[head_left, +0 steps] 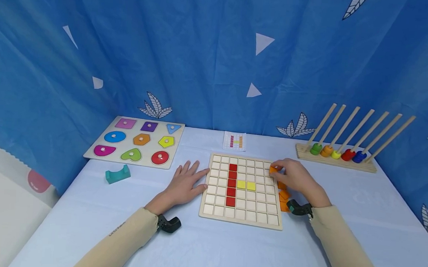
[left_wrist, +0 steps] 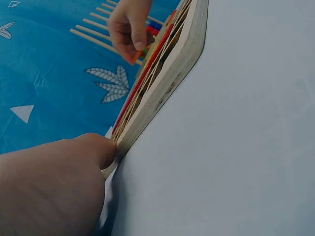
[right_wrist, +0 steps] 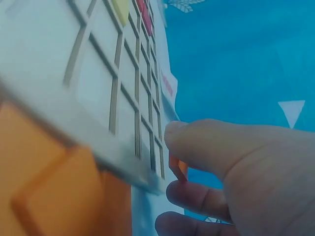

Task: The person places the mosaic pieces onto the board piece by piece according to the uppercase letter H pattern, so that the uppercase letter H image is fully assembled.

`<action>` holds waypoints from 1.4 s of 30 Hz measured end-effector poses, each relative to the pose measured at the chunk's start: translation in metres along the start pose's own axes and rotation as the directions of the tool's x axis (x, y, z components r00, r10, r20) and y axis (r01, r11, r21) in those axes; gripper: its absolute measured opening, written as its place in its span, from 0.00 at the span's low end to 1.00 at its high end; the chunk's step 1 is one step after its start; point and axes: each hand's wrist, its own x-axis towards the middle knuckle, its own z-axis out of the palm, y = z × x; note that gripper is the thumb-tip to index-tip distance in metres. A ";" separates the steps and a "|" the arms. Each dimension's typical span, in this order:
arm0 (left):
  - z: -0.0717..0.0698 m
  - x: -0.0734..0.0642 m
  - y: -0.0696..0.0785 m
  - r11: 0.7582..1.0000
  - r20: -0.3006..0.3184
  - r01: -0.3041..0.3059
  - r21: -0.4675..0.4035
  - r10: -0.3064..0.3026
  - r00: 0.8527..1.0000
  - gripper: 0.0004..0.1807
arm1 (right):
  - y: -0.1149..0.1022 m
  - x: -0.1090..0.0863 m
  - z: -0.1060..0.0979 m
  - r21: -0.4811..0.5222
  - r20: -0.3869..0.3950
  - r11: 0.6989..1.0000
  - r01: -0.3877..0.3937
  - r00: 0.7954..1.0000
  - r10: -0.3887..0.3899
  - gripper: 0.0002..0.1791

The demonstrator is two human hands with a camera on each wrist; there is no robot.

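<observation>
A wooden grid board (head_left: 240, 218) lies on the table, with a column of red square tiles (head_left: 232, 182) and two yellow tiles (head_left: 251, 186) in its cells. My left hand (head_left: 184, 184) rests beside the board with fingers spread, thumb and index finger at its left edge. At the board's upper right, my right hand (head_left: 296, 177) pinches an orange tile (right_wrist: 178, 167) between thumb and fingers; the tile overlaps the edge cells in the head view. Several loose orange tiles (head_left: 284, 200) lie along the right side, partly under the right wrist.
Behind the board lies a small pattern card (head_left: 234, 141) with coloured columns. A shape puzzle (head_left: 134, 142) and a teal curved block (head_left: 118, 174) are on the left. At the back right stands a wooden peg rack (head_left: 335, 160) with coloured rings, before a blue curtain (head_left: 218, 68).
</observation>
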 end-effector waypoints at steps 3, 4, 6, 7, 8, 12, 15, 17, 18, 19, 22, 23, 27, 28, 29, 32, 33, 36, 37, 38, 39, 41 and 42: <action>0.001 -0.001 0.000 1.000 -0.004 -0.001 -0.001 0.001 1.000 0.33 | -0.004 0.004 0.002 -0.001 0.007 1.000 0.020 1.000 -0.020 0.18; 0.001 -0.001 0.000 1.000 -0.002 -0.001 0.000 0.001 1.000 0.33 | -0.005 0.006 0.003 0.000 0.010 1.000 0.024 1.000 -0.024 0.18; 0.000 -0.001 0.000 1.000 -0.006 -0.002 0.000 0.002 1.000 0.33 | -0.008 0.009 0.005 0.002 0.016 0.999 0.033 0.999 -0.033 0.18; 0.000 -0.001 0.000 1.000 -0.006 -0.002 0.002 0.002 1.000 0.33 | -0.009 0.010 0.006 0.004 0.017 0.999 0.038 0.999 -0.039 0.19; 0.000 -0.001 0.001 1.000 -0.005 -0.002 0.003 0.002 1.000 0.33 | -0.010 0.011 0.006 0.005 0.020 0.999 0.040 0.999 -0.040 0.19; 0.000 -0.001 0.000 1.000 -0.006 -0.003 0.006 0.003 1.000 0.33 | -0.015 0.016 0.008 0.013 0.029 0.998 0.053 0.998 -0.054 0.19; 0.000 0.000 0.001 1.000 -0.006 -0.005 0.004 0.005 1.000 0.33 | -0.015 0.019 0.009 0.016 0.034 0.999 0.051 0.998 -0.052 0.19; 0.000 0.000 0.000 1.000 -0.006 -0.003 0.003 0.003 1.000 0.33 | -0.015 0.020 0.010 0.016 0.036 0.999 0.047 0.998 -0.047 0.19; 0.000 0.000 0.000 1.000 -0.006 -0.001 0.004 0.001 1.000 0.33 | -0.016 0.020 0.011 0.015 0.036 0.999 0.044 0.998 -0.045 0.19; 0.000 0.000 0.000 1.000 -0.006 0.000 0.003 0.000 1.000 0.33 | -0.016 0.020 0.011 0.016 0.036 0.999 0.043 0.998 -0.043 0.19; 0.001 0.000 0.000 1.000 -0.006 0.002 0.002 -0.002 1.000 0.33 | -0.016 0.021 0.012 0.013 0.037 0.999 0.040 0.999 -0.040 0.20; 0.001 0.000 0.000 1.000 -0.004 0.002 0.004 -0.002 1.000 0.33 | -0.017 0.022 0.013 0.009 0.036 0.999 0.040 0.999 -0.040 0.20; 0.000 0.000 0.001 1.000 0.001 0.001 0.004 -0.001 1.000 0.33 | -0.017 0.022 0.015 -0.001 0.031 0.999 0.048 0.998 -0.048 0.19; 0.000 0.000 0.001 1.000 0.004 0.003 0.006 -0.003 1.000 0.33 | -0.017 0.022 0.015 -0.002 0.029 0.999 0.051 0.998 -0.051 0.19; 0.000 0.000 0.001 1.000 0.008 0.005 0.009 -0.005 1.000 0.33 | -0.018 0.022 0.016 -0.001 0.028 0.999 0.053 0.998 -0.053 0.19; 0.000 -0.001 0.001 1.000 -0.001 0.002 0.010 -0.001 1.000 0.33 | -0.018 0.023 0.017 -0.001 0.022 0.998 0.061 0.998 -0.061 0.19; 0.000 -0.001 0.001 1.000 0.004 0.005 0.012 -0.005 1.000 0.33 | -0.018 0.023 0.017 -0.001 0.020 0.998 0.060 0.998 -0.060 0.19; 0.000 -0.001 0.001 1.000 -0.012 -0.003 0.006 0.003 1.000 0.33 | -0.017 0.024 0.019 -0.002 0.015 0.998 0.069 0.997 -0.069 0.19; -0.001 -0.001 0.001 1.000 -0.012 -0.003 0.005 0.004 1.000 0.33 | -0.017 0.024 0.019 -0.001 0.014 0.998 0.070 0.997 -0.070 0.19; -0.001 -0.001 0.002 1.000 -0.012 -0.004 0.005 0.004 1.000 0.33 | -0.017 0.024 0.019 0.001 0.014 0.998 0.069 0.998 -0.069 0.19; -0.001 -0.001 0.002 1.000 -0.013 -0.004 0.004 0.004 1.000 0.33 | -0.017 0.024 0.019 0.003 0.013 0.998 0.069 0.998 -0.069 0.19; -0.001 -0.001 0.002 1.000 -0.016 -0.007 0.001 0.007 1.000 0.32 | -0.017 0.024 0.020 0.006 0.013 0.997 0.071 0.997 -0.071 0.19; -0.001 -0.001 0.002 1.000 -0.015 -0.007 0.001 0.007 1.000 0.32 | -0.017 0.024 0.020 0.006 0.013 0.997 0.071 0.997 -0.071 0.19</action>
